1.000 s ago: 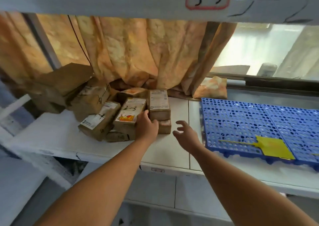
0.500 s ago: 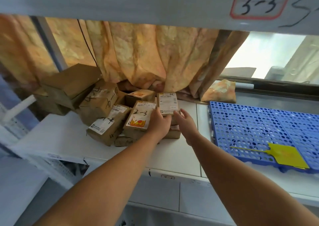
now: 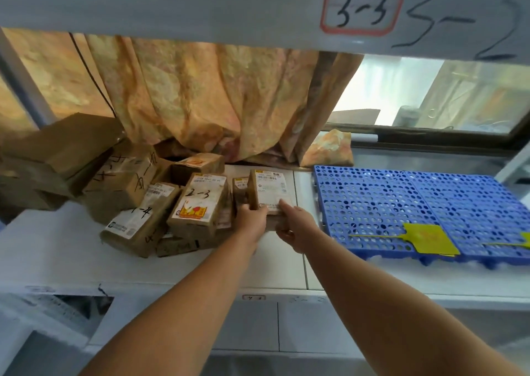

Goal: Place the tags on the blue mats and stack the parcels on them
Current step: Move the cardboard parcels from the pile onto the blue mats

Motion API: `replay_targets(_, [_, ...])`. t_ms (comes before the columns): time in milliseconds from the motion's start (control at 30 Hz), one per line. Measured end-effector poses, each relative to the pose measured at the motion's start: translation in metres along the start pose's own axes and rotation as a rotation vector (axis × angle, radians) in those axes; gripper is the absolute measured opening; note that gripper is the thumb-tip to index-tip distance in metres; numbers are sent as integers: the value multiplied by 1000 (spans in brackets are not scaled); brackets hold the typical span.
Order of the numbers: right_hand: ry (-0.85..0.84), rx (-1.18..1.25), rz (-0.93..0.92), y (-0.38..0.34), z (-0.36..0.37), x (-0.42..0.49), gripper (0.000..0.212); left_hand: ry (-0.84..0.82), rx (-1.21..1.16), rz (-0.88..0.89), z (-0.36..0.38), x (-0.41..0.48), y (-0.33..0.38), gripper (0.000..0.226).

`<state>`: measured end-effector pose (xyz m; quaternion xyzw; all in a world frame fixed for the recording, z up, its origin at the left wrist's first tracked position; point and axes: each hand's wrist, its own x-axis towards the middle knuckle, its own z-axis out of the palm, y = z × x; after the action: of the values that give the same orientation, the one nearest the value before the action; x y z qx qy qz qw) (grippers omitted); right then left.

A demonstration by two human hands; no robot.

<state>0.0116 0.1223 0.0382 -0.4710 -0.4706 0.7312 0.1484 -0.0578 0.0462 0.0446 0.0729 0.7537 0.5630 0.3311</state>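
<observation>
The setting was a white shelf [image 3: 57, 246] in a storage rack. The board above it carried a red-framed "3-3" label [image 3: 362, 5], and a peachy patterned curtain [image 3: 200, 97] hung at the back, bunched up left of a window [image 3: 430, 94]. The left half of the shelf held a messy pile of brown parcels: a big plain box [image 3: 66, 140] at the far left, a "-4" parcel [image 3: 140, 215] leaning at the front, and a "2-3" parcel [image 3: 200, 200] with a red and yellow sticker just beside it. The person had both hands on the small parcel [image 3: 269, 189] at the right end of the pile, its white shipping label facing the camera and tilted back a bit. The left hand [image 3: 252, 222] had its grip clamped round the lower left edge, fingers curled over it. The right hand [image 3: 295, 226] was clamped on the lower right corner, thumb pressed on the label. Couldn't tell if the bottom was touching the shelf, the hands hid it. To the right, near that parcel but apart from it, two blue perforated mats lay side by side, the left mat [image 3: 372, 203] and the right mat [image 3: 473, 203]. A yellow tag [image 3: 427, 238] lay flat on the front of the left mat, thin tail pointing left, and a second yellow tag [image 3: 526, 239] peeked in at the frame's right edge on the right mat.
</observation>
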Motion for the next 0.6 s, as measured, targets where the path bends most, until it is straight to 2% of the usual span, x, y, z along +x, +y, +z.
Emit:
replay_targets(233, [-12,124,-126,3,-44,-1,24,-95,-163,29,32,-10,-5,47])
replay_targets(433, [43,145,-238,-6,-94,4,22,-142,-157,60,85,-17,10,47])
replay_targets(600, [22,156,-256,-39,-153,21,32,-171,-232,77,141,-15,29,38])
